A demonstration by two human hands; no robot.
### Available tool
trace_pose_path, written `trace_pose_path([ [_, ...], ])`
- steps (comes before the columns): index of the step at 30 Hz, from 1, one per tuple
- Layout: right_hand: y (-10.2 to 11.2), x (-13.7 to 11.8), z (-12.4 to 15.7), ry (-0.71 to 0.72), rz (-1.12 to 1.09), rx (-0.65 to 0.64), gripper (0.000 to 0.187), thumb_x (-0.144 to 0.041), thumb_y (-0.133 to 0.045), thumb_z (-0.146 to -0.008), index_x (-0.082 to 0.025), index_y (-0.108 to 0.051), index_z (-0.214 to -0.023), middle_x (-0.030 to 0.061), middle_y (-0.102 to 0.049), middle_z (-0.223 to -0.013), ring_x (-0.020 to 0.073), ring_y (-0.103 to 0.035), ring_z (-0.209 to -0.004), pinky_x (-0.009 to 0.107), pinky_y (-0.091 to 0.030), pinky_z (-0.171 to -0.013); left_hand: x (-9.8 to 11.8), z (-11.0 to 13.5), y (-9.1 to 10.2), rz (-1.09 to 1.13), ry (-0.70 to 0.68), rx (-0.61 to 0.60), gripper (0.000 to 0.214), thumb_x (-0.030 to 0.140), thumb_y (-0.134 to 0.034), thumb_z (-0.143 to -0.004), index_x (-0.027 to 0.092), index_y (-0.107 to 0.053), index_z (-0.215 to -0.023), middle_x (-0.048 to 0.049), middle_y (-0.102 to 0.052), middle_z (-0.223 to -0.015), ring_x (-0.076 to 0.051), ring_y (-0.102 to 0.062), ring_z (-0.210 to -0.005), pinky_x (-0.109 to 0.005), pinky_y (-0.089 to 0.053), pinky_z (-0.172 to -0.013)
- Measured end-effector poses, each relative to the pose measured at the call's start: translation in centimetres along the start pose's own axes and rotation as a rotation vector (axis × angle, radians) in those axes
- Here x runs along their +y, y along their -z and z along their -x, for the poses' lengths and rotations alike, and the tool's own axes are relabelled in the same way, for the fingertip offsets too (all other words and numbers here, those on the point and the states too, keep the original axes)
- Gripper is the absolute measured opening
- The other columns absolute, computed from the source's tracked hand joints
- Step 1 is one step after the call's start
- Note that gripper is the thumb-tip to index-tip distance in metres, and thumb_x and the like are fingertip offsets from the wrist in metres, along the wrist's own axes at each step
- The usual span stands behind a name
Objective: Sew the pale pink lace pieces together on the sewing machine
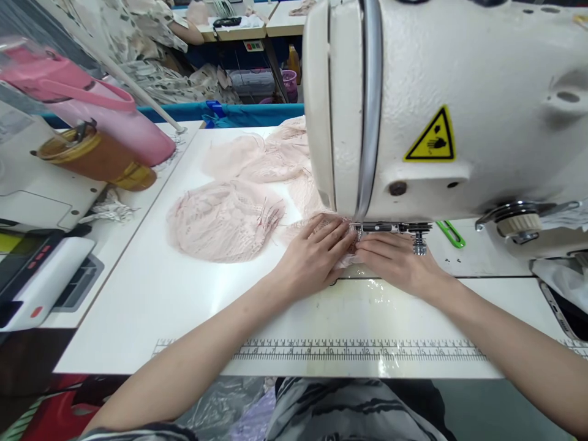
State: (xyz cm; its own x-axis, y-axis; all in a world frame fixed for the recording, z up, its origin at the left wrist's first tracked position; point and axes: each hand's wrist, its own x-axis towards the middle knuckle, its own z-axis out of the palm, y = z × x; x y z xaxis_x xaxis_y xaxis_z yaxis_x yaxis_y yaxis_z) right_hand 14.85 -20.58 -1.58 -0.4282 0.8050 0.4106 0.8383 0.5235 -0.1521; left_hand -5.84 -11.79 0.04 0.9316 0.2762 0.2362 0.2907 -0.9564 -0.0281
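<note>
1. I am watching my left hand [316,254] lying flat, fingers spread, pressing the pale pink lace fabric [229,214] onto the white bench [151,294].
2. My right hand [397,260] is lying flat too, fingertips touching the lace just beside the presser foot (partly hidden) of the cream industrial sewing machine [459,110].
3. The rest of the lace is trailing left and back across the bench.

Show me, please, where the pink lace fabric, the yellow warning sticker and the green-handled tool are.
pink lace fabric [223,220]: head view, middle of the rounded pile.
yellow warning sticker [432,138]: head view, centre of the triangle.
green-handled tool [451,233]: head view, its green loop.
</note>
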Motion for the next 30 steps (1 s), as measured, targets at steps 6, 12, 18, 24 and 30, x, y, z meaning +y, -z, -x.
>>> trace_pose_path([
  [6, 0.07, 0.37, -0.12, 0.047, 0.043, -0.035, 0.021, -0.010, -0.046, -0.093, -0.020, -0.063, -0.101, 0.0024, -0.069, -0.109, 0.0145, -0.062, -0.106, 0.030, -0.054, -0.087, 0.16, 0.04, 0.10, -0.020, 0.014, 0.008, 0.044, 0.034, -0.043, -0.096, 0.009, -0.055, -0.130, -0.0160, -0.058, -0.131, -0.032, -0.052, -0.126, -0.053, -0.037, -0.109],
  [12, 0.36, 0.14, 0.14, 0.025, 0.126, 0.066, 0.024, -0.010, -0.046, -0.092, -0.023, -0.063, -0.102, -0.0015, -0.070, -0.110, 0.0152, -0.062, -0.107, 0.030, -0.054, -0.077, 0.32, 0.05, 0.19, -0.046, 0.019, 0.004, 0.043, 0.034, -0.043, -0.096, 0.010, -0.055, -0.130, -0.0150, -0.062, -0.126, -0.031, -0.051, -0.127, -0.052, -0.038, -0.109],
  [18, 0.61, 0.02, 0.44, -0.063, 0.055, 0.137, 0.022, -0.017, -0.054, -0.090, -0.028, -0.066, -0.106, 0.0003, -0.071, -0.108, 0.0168, -0.065, -0.101, 0.032, -0.053, -0.084, 0.56, -0.03, 0.26, -0.051, 0.032, -0.017, 0.043, 0.033, -0.044, -0.096, 0.012, -0.054, -0.132, -0.0152, -0.060, -0.129, -0.032, -0.052, -0.126, -0.052, -0.038, -0.107],
  [24, 0.60, 0.27, 0.43, -0.184, -0.043, 0.158, 0.026, -0.027, -0.056, -0.090, -0.034, -0.065, -0.114, -0.0007, -0.072, -0.107, 0.0177, -0.068, -0.089, 0.034, -0.057, -0.075, 0.73, 0.03, 0.34, -0.043, 0.020, 0.005, 0.041, 0.033, -0.039, -0.099, 0.015, -0.055, -0.133, -0.0139, -0.062, -0.127, -0.031, -0.055, -0.122, -0.049, -0.041, -0.105],
  [30, 0.55, 0.40, -0.07, -0.202, -0.009, 0.184, 0.020, -0.025, -0.051, -0.092, -0.030, -0.069, -0.101, -0.0016, -0.073, -0.090, 0.0141, -0.065, -0.071, 0.029, -0.052, -0.061, 0.77, -0.06, 0.25, -0.049, 0.036, 0.000, 0.041, 0.035, -0.040, -0.099, 0.016, -0.055, -0.133, -0.0146, -0.061, -0.128, -0.032, -0.056, -0.121, -0.052, -0.042, -0.104],
])
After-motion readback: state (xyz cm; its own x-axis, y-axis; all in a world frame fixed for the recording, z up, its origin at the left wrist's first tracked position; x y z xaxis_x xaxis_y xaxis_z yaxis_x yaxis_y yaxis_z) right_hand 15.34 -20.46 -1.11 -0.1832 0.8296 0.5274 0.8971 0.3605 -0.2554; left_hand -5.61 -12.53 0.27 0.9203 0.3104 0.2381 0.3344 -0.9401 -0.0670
